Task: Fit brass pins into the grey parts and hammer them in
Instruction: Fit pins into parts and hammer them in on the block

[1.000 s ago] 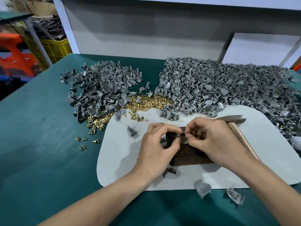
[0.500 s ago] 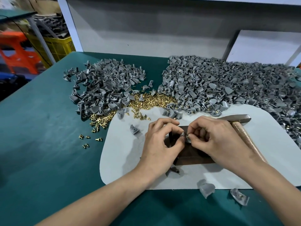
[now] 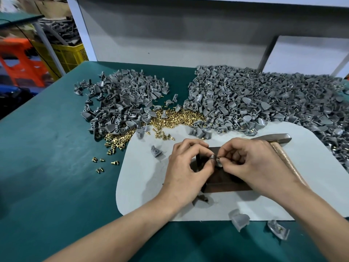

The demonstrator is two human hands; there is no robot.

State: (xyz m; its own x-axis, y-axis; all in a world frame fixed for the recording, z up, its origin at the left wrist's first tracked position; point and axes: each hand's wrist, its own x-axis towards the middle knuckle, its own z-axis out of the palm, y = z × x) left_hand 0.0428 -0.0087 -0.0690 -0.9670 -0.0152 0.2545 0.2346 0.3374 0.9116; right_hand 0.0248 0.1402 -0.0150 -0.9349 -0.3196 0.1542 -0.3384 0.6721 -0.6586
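My left hand (image 3: 186, 172) pinches a small grey part (image 3: 213, 159) over a dark wooden block (image 3: 222, 183) on the pale mat (image 3: 143, 178). My right hand (image 3: 253, 163) meets it from the right, fingertips closed on a brass pin (image 3: 219, 158) at the part. A hammer (image 3: 279, 148) lies behind my right hand, its wooden handle running under my wrist. Loose brass pins (image 3: 175, 118) lie in a heap beyond the mat, between two piles of grey parts (image 3: 122, 103) (image 3: 264, 99).
Single grey parts lie on the mat (image 3: 156, 151) and at its front edge (image 3: 239, 221) (image 3: 278, 230). A few stray pins (image 3: 105, 162) sit on the green table (image 3: 47, 157) at the left. A grey wall panel (image 3: 170, 35) closes the back; crates stand beyond the left edge.
Both hands stay together over the block, working the pin and part with small finger shifts. The view has tilted slightly.
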